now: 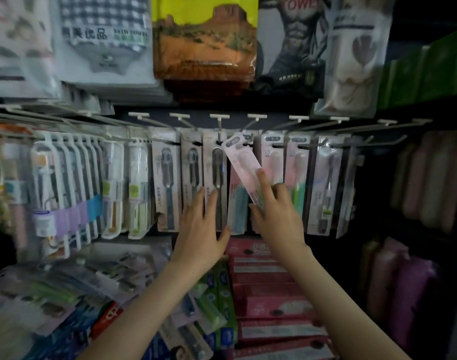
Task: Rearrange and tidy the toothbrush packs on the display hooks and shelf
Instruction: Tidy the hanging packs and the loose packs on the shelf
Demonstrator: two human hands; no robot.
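Shelf at 6 o'clock: stacked red boxes [263,281]; loose toothbrush packs [113,279] at 8. Our left hand [201,224] has its fingers straight and spread, flat on the hanging grey toothbrush pack [217,178]. Our right hand [276,216] pinches the pink toothbrush pack [244,165], index finger along its front. The pack tilts toward 11, its top overlapping the grey pack's corner below the display hooks [219,123]. Towel packs [204,40] at 12.

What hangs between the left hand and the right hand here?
Head view: one hanging pink-and-teal toothbrush pack shows between the left hand, resting on the grey packs, and the right hand, which holds the tilted pink pack.
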